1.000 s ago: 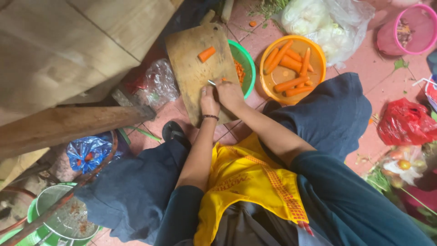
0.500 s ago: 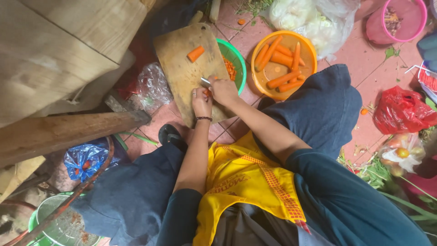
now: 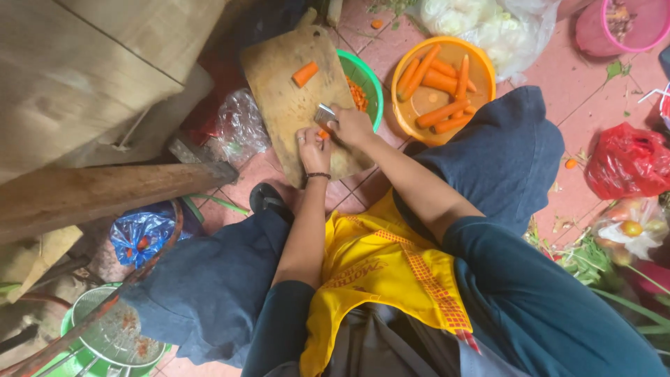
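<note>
A wooden cutting board (image 3: 283, 91) lies on the tiled floor between my knees. My left hand (image 3: 313, 146) presses a small piece of carrot (image 3: 322, 133) onto the board. My right hand (image 3: 350, 124) grips a knife (image 3: 324, 114) whose blade rests on that piece. A larger chunk of carrot (image 3: 305, 73) lies loose farther up the board. Behind the board sits a green bowl (image 3: 368, 73) with chopped carrot in it. To its right an orange bowl (image 3: 481, 70) holds several whole peeled carrots.
A pink tub (image 3: 593, 35) stands at the top right, next to a clear bag of pale vegetables (image 3: 481, 21). A red plastic bag (image 3: 628, 164) lies at the right. Wooden planks (image 3: 105, 188) fill the left, with a blue bag (image 3: 143, 234) and a green strainer basin (image 3: 112, 338) below.
Both hands stay at the board's lower edge, working the knife over the small carrot piece. The view has shifted slightly; the loose chunk has not moved.
</note>
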